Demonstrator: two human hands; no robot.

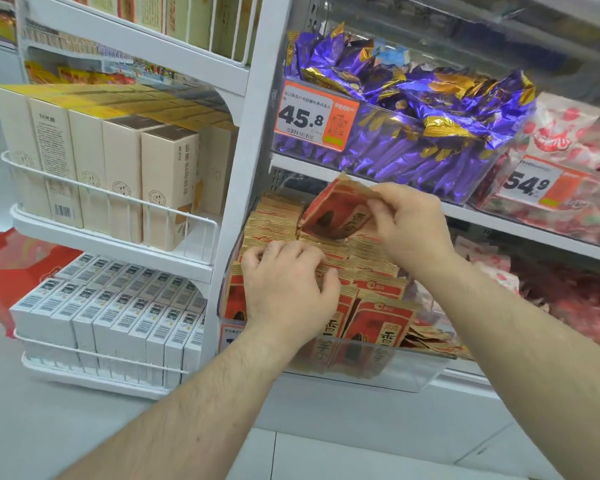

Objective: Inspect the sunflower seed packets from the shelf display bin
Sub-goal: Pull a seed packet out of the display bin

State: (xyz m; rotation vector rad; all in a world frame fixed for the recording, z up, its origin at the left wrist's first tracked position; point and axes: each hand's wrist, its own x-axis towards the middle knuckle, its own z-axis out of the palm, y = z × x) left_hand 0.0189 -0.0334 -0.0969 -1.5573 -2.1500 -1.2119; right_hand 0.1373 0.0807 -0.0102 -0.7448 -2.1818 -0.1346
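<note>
At centre of a shop shelf, seen from above over two bare forearms: clear plastic display bin (426,370) packed with upright rows of red and gold sunflower seed packets (371,306). Right hand (409,226) raised above the back rows, thumb and fingers pinching the top edge of one lifted packet (336,213), tilted, printed red face turned toward the camera. Left hand (284,289) down among the front and middle rows, fingers curled over the packet tops as if parting or steadying them; whether pinching a particular packet, cannot tell. Step in hand, as a judgement: one packet out and under inspection, many more in the bin not yet looked at. Next move likely calling for turning the packet to check its other face, then slotting it back into the gap or drawing another. Tight headroom: edge of the upper shelf (361,174) just above the lifted packet, with a bin of purple foil sweets (430,126) and an orange price tag (312,116) on it. White upright post (243,188) close on the left of the bin, pink wrapped sweets (568,299) close on the right. Open room only toward the viewer, over the bin's low clear front wall
</note>
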